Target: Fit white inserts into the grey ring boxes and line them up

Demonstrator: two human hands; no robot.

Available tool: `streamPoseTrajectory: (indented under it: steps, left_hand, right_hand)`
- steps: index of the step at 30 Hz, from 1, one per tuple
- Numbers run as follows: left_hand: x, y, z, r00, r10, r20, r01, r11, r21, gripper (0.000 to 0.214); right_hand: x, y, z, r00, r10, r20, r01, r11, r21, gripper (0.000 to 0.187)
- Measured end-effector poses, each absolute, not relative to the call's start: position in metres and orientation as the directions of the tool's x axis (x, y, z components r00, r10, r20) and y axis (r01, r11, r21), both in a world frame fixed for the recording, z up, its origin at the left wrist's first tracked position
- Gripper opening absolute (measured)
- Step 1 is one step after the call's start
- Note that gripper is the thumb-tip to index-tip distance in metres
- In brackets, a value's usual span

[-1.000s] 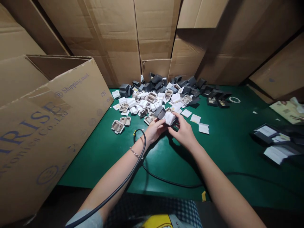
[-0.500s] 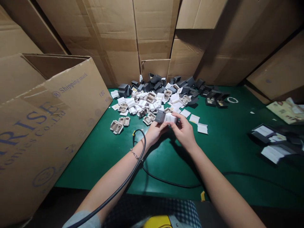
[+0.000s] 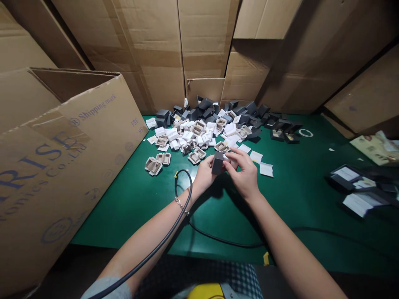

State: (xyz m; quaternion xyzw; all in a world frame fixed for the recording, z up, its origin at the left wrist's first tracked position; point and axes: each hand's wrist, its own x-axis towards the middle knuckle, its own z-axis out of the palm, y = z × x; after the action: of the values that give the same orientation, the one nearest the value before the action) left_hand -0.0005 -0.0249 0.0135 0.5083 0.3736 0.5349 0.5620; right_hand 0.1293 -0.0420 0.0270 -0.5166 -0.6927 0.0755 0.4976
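A small dark grey box [image 3: 217, 162] is gripped by my left hand [image 3: 204, 175], just above the green table [image 3: 140, 211]. My right hand [image 3: 245, 172] is closed on a small white piece [image 3: 229, 157] at the right side of that box; my fingers cover most of the piece. Beyond my hands lies a heap of white cardboard inserts [image 3: 198, 128] and folded papers. A black cable [image 3: 182, 216] with a yellow tag loops over my left wrist, which wears a chain bracelet.
A large open carton [image 3: 102, 153] stands at the left. Dark boxes [image 3: 249, 109] are piled along the back against tall cartons [image 3: 149, 50]. Opened dark boxes with white leaflets [image 3: 361, 201] lie at the right, and a white ring [image 3: 306, 132] sits near the back.
The dark box has turned upright and moved slightly right and nearer to me. The white piece, plainly visible before, is now mostly behind the box and my right fingers.
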Motion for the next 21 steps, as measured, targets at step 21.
streamPoseTrajectory:
  steps: [21]
  left_hand:
    - [0.003,-0.025,-0.006,0.121,0.978,0.172,-0.144,-0.154,0.977,0.032]
  right_hand:
    - [0.128,-0.040,0.030,0.105,0.805,0.584,0.537,0.448,-0.715,0.012]
